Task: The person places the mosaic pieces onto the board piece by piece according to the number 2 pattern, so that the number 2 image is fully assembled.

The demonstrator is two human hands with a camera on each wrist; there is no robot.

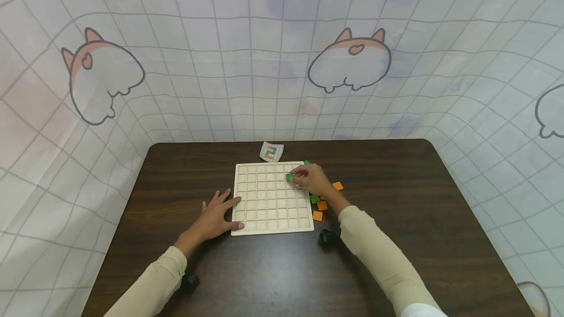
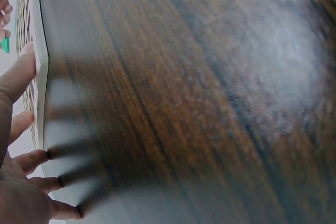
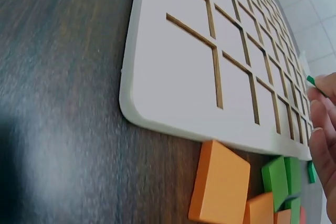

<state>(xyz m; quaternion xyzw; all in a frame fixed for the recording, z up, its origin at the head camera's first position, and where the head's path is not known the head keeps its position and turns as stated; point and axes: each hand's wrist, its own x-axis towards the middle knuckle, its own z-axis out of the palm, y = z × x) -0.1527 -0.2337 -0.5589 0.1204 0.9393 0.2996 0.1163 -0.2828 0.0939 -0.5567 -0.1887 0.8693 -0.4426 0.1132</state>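
Note:
A cream grid board (image 1: 265, 202) with square cells lies on the dark wooden table. My right hand (image 1: 314, 179) pinches a small green tile (image 1: 289, 176) between thumb and fingers, over the board's far right part. In the right wrist view, the green tile (image 3: 311, 80) shows edge-on at the fingertips. At the board's left side, my left hand (image 1: 213, 219) has its fingers spread, thumb and index finger resting on the rim. The other left fingertips touch the table, as the left wrist view shows.
Loose orange tiles (image 1: 317, 215) and green tiles (image 1: 314, 199) lie along the board's right edge, partly under my right forearm. Behind the board is a small paper card (image 1: 271, 151) with a coloured grid pattern. A patterned curtain (image 1: 264, 72) surrounds the table's far sides.

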